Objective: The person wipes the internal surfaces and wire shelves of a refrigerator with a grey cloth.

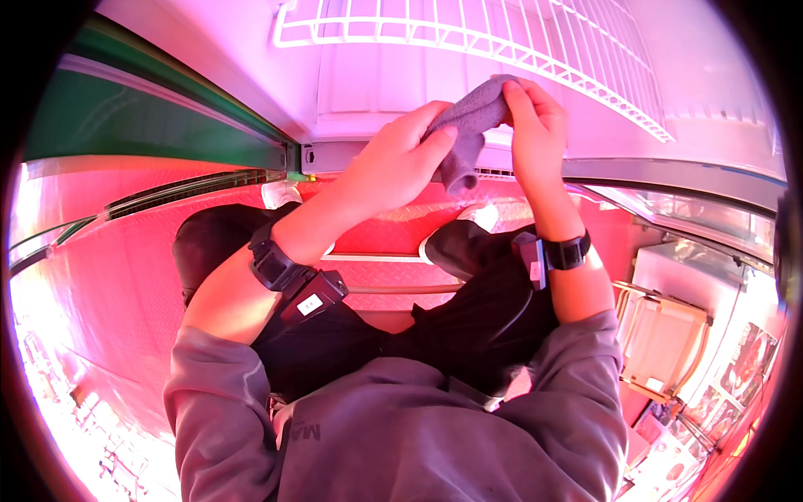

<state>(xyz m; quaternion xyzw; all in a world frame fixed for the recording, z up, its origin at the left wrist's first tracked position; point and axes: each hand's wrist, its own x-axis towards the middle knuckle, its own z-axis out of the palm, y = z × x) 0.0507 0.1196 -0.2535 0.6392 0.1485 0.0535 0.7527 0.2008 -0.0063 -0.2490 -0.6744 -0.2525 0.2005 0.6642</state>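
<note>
Before the open cabinet, seen from the head camera, two bare hands meet on one grey cloth (pixel 468 134). That cloth hangs just in front of the cabinet's lower front edge, bunched at the top and trailing down in a single folded tail between the hands. From the left, the left hand (pixel 393 159) has its fingers curled around the cloth's near side, thumb underneath, so it is closed on the fabric. From the right, the right hand (pixel 535 125) pinches the top of the same cloth between fingertips and thumb, the rest of its fingers bent in close.

Each wrist carries one black band, two in all: the left wristband (pixel 272 263) has a small black box with a white label beside it, and the right wristband (pixel 569 251) has a dark module on its inner side. Both grey sleeves (pixel 435 427) are pushed up to the elbows.

Above the hands sits one white wire shelf (pixel 502 38) inside the white cabinet interior (pixel 376 84). Below, the red patterned floor (pixel 117 276) spreads out, with one wooden folding chair (pixel 661 343) standing at the right, well apart from the hands. One green-edged door panel (pixel 134 117) stands at the upper left.
</note>
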